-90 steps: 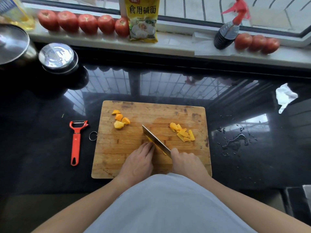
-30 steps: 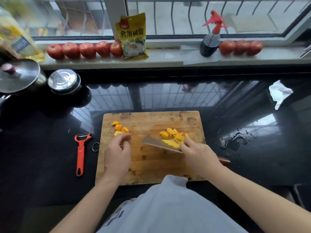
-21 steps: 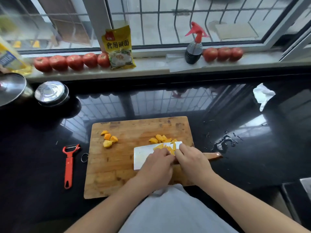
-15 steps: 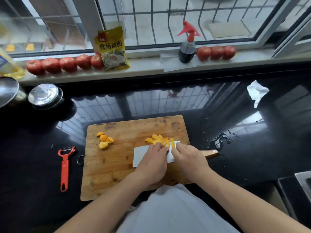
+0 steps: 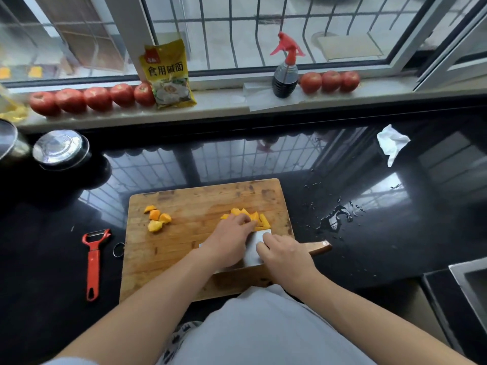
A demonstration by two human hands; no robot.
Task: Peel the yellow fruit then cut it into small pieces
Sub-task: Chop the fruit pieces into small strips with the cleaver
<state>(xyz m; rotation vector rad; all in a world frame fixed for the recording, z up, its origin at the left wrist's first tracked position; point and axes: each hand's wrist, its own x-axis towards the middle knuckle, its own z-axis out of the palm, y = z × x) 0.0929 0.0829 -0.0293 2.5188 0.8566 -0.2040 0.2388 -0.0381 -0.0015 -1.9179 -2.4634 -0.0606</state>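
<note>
Your left hand (image 5: 228, 239) lies with curled fingers on the fruit pieces (image 5: 257, 219) near the cutting board's (image 5: 184, 246) right edge, right hand (image 5: 286, 255) fingers pressing the flat cleaver (image 5: 253, 250), grip unclear.

1. Daylight comes in through the window (image 5: 263, 30) at the back, soft and cool, so the scene is bright up top and much dimmer near the bottom.
2. The black countertop (image 5: 395, 246) acts like a mirror: the window grille shows up as pale reflections, with a bright glare patch on the right.
3. Shadows are faint and diffuse on the cutting board (image 5: 205, 198).
4. Wide-angle bend is obvious: the windowsill (image 5: 224, 109) curves and the frame edges lean.
5. The far left edge looks smeared and soft; the centre is reasonably sharp.
</note>
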